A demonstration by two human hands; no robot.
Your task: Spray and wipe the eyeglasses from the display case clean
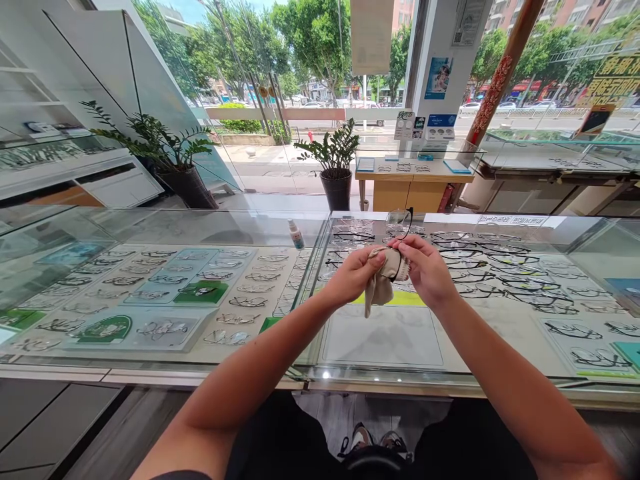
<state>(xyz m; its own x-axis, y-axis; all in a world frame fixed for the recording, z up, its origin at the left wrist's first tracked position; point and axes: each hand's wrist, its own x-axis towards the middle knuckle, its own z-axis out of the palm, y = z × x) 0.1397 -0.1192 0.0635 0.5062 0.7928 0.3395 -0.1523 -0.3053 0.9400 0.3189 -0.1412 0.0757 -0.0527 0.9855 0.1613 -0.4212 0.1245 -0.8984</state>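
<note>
A pair of dark-rimmed eyeglasses [411, 220] is held up over the glass counter between my two hands. My left hand [354, 272] is closed on a beige cleaning cloth [379, 291], which is folded around the lower lens and hangs down below the fingers. With its fingertips pinched, my right hand [424, 267] grips the eyeglasses near the middle, at the edge of the cloth. The other lens sticks up above the fingers, uncovered. Part of the frame is hidden by the cloth and fingers.
A small spray bottle [296, 235] stands on the glass counter [315, 363], left of my hands. Under the glass lie rows of eyeglasses [530, 283]. Potted plants [336, 190], a low wooden display table [415, 190] and large windows are beyond.
</note>
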